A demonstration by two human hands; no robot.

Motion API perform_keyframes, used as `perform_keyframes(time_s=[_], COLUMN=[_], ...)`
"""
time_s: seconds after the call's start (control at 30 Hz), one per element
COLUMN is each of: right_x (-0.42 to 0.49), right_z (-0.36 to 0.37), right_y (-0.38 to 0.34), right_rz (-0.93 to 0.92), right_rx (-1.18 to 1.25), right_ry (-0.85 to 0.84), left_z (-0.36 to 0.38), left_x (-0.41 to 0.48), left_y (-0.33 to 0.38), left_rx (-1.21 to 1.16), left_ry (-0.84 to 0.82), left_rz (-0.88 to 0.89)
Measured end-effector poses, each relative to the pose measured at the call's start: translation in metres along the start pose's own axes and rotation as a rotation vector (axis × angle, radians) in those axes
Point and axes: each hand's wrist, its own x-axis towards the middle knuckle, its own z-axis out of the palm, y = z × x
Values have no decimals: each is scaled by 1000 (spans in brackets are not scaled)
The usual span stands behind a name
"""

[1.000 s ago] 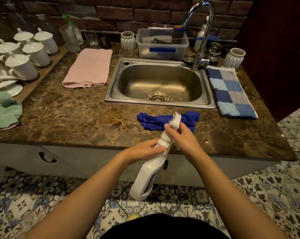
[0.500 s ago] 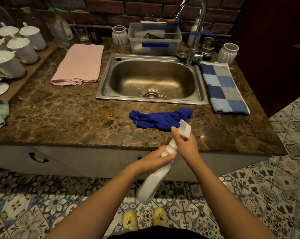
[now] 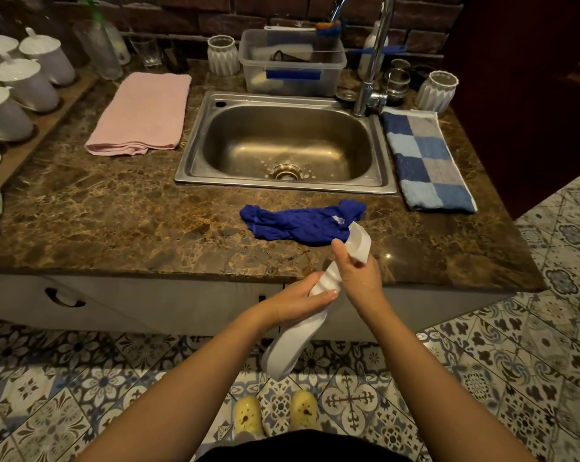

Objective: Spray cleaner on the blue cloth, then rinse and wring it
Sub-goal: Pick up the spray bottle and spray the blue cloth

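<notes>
A crumpled dark blue cloth (image 3: pixel 298 223) lies on the brown marble counter just in front of the steel sink (image 3: pixel 287 145), with a small pale foamy spot near its right end. I hold a white spray bottle (image 3: pixel 295 341) tilted, its nozzle head (image 3: pixel 358 240) pointing at the cloth's right end from just below it. My right hand (image 3: pixel 356 273) grips the bottle's neck at the trigger. My left hand (image 3: pixel 301 301) wraps around the bottle body lower down. The bottle's base hangs over the tiled floor in front of the counter edge.
A curved tap (image 3: pixel 370 61) stands at the sink's back right. A blue checked towel (image 3: pixel 425 161) lies right of the sink, a folded pink towel (image 3: pixel 142 115) left of it. A clear plastic tub (image 3: pixel 292 65) sits behind the sink. White lidded cups (image 3: pixel 25 85) line the far left.
The bottle's nozzle has shifted right and down, off the cloth's middle towards its right end. A pale foamy spot now shows on the cloth. The view has tilted downward.
</notes>
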Motion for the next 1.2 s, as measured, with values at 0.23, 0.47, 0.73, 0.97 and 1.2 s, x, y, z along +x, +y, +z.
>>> perform_keyframes(time_s=[0.23,0.47,0.73,0.97,1.2], right_x=[11,17,17,18,15], right_z=[15,45,62,73,84], right_y=[-6,-8,-12,-11,-18], right_rz=[-92,-69,-20,-87,-148], right_rx=[-98,-127,-86,-123,-207], right_ry=[-141,-204,-211,-270,-344], left_z=[-3,-15,-26,-30,-31], left_x=[-11,-23,-28,-39,-51], left_y=[-10,-23,-24,-31,-36], left_rx=[-77,-178,-224,-233,-260], left_ry=[72,172,204,207,260], left_rz=[14,-32,-15,-5,-43])
